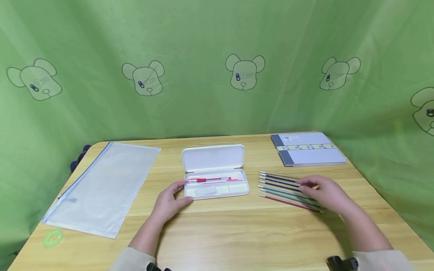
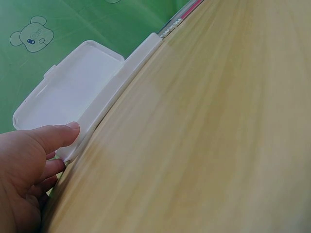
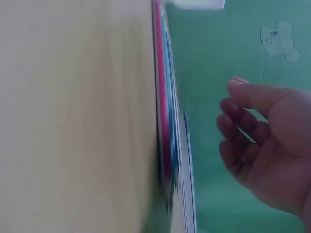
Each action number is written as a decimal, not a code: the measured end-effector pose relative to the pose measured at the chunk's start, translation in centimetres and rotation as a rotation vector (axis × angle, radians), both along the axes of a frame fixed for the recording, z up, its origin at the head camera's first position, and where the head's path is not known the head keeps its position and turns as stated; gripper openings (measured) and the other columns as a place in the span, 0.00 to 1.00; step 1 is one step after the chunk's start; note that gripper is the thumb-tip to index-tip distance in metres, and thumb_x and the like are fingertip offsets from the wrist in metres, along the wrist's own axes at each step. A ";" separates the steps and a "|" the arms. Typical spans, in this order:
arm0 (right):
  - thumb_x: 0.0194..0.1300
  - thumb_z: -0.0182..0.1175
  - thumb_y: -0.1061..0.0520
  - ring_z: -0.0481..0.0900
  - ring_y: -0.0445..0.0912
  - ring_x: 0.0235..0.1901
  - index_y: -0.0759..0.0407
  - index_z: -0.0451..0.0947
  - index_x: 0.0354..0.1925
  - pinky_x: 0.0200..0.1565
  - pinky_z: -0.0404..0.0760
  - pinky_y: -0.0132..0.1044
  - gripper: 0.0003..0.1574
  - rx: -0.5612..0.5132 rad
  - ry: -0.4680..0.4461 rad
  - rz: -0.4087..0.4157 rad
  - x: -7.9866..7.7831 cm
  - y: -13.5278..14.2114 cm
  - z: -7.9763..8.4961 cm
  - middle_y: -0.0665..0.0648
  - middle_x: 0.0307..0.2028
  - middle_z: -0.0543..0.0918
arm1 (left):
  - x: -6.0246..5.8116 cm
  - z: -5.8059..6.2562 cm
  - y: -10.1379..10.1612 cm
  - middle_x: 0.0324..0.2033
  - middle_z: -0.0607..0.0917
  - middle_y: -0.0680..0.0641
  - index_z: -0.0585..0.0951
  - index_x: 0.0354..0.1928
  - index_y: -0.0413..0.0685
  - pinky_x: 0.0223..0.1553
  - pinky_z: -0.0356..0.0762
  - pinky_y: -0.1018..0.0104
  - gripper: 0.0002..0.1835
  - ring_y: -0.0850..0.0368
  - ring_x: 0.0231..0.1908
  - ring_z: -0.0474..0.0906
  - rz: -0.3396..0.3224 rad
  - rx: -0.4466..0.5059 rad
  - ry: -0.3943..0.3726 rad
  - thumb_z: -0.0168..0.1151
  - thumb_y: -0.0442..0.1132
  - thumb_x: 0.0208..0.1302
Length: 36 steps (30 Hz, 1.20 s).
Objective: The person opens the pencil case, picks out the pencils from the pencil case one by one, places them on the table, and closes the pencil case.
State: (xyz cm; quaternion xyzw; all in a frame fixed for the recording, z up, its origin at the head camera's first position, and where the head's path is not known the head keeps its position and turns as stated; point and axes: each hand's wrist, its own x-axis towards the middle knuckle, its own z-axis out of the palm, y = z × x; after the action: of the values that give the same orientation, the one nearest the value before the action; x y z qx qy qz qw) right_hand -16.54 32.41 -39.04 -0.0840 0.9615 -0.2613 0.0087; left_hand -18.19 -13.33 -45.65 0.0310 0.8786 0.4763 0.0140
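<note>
A white pencil case [image 1: 213, 157] lies with its lid raised in the middle of the table. Inside are a red-capped pen [image 1: 203, 180], a thin red stick-like piece and a whitish block [image 1: 205, 190]. My left hand [image 1: 168, 203] grips the case's left end, its thumb [image 2: 60, 136] along the front edge. Several pencils lie side by side to the right, a red pencil [image 1: 288, 202] nearest me. Over their right ends is my right hand [image 1: 323, 194]. The right wrist view shows its fingers loosely bent, holding nothing, apart from the pencils [image 3: 163, 97].
A notebook [image 1: 308, 150] with a patterned band lies at the back right. On the left is a translucent zip pouch [image 1: 101, 188] with a blue edge. A pale green ring [image 1: 53, 238] lies in front of it. Green cloth [image 1: 203, 109] hangs behind the table.
</note>
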 end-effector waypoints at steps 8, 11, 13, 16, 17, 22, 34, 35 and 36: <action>0.70 0.59 0.53 0.78 0.52 0.46 0.61 0.79 0.56 0.44 0.78 0.38 0.20 -0.139 0.029 0.023 -4.9 -4.9 0.3 0.62 0.48 0.84 | -0.1 -0.3 -0.1 0.62 0.78 0.41 0.74 0.64 0.45 0.73 0.59 0.44 0.34 0.42 0.69 0.67 0.004 0.003 -0.005 0.72 0.45 0.55; 0.70 0.58 0.53 0.78 0.52 0.47 0.61 0.78 0.56 0.44 0.78 0.36 0.21 -0.198 0.035 0.031 -6.6 -6.9 0.3 0.62 0.48 0.84 | -0.2 -0.4 -0.1 0.63 0.78 0.42 0.74 0.64 0.46 0.73 0.59 0.44 0.34 0.42 0.69 0.67 0.002 0.001 -0.004 0.72 0.45 0.56; 0.71 0.57 0.53 0.78 0.53 0.48 0.61 0.78 0.57 0.45 0.78 0.37 0.21 -0.224 0.029 0.031 -7.7 -8.2 0.5 0.62 0.48 0.84 | -0.3 -0.4 0.0 0.63 0.78 0.42 0.74 0.64 0.46 0.73 0.59 0.44 0.34 0.42 0.69 0.67 0.000 0.004 -0.004 0.72 0.45 0.56; 0.71 0.57 0.52 0.77 0.54 0.51 0.61 0.77 0.58 0.48 0.79 0.39 0.22 -0.258 0.016 0.018 -9.2 -10.0 0.8 0.63 0.49 0.83 | -0.2 -0.4 0.0 0.62 0.79 0.42 0.74 0.64 0.46 0.73 0.59 0.44 0.33 0.42 0.69 0.67 0.000 0.008 0.000 0.72 0.45 0.55; 0.71 0.57 0.51 0.77 0.55 0.52 0.61 0.76 0.59 0.49 0.79 0.40 0.23 -0.268 0.012 0.014 -9.7 -10.5 1.0 0.63 0.50 0.83 | -0.2 -0.4 0.0 0.62 0.79 0.41 0.74 0.64 0.46 0.73 0.59 0.44 0.33 0.42 0.69 0.67 0.000 0.009 0.000 0.72 0.45 0.55; 0.71 0.57 0.50 0.76 0.55 0.53 0.60 0.76 0.59 0.51 0.79 0.43 0.24 -0.302 0.010 -0.004 -11.4 -12.7 1.7 0.64 0.52 0.81 | -0.2 -0.3 0.0 0.62 0.79 0.42 0.74 0.64 0.46 0.72 0.59 0.44 0.33 0.42 0.69 0.67 0.002 0.005 0.002 0.72 0.44 0.55; 0.71 0.57 0.50 0.77 0.51 0.48 0.63 0.77 0.57 0.48 0.76 0.34 0.23 -0.336 -0.014 0.009 -12.8 -14.5 1.5 0.64 0.50 0.82 | -0.2 -0.3 0.0 0.62 0.79 0.42 0.75 0.64 0.46 0.72 0.60 0.44 0.33 0.41 0.68 0.67 0.004 0.010 -0.001 0.72 0.44 0.56; 0.71 0.57 0.49 0.77 0.51 0.48 0.63 0.77 0.57 0.48 0.77 0.35 0.23 -0.343 -0.010 0.012 -12.7 -14.5 1.5 0.64 0.50 0.82 | -0.2 -0.3 0.0 0.62 0.79 0.42 0.75 0.64 0.46 0.72 0.60 0.44 0.33 0.42 0.68 0.67 0.005 0.012 -0.002 0.72 0.44 0.56; 0.71 0.57 0.49 0.77 0.52 0.48 0.63 0.78 0.56 0.48 0.77 0.35 0.23 -0.351 -0.008 0.014 -12.6 -14.6 1.5 0.64 0.49 0.82 | -0.2 -0.3 0.0 0.62 0.79 0.42 0.75 0.64 0.46 0.72 0.60 0.44 0.33 0.42 0.68 0.67 0.006 0.012 -0.002 0.72 0.44 0.56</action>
State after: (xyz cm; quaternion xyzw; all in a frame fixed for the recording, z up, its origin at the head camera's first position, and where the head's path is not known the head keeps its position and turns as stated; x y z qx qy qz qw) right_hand -29.12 17.85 -37.57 -0.0900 0.9005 -0.4255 -0.0006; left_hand -18.41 -13.38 -45.97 0.0283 0.8758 0.4817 0.0132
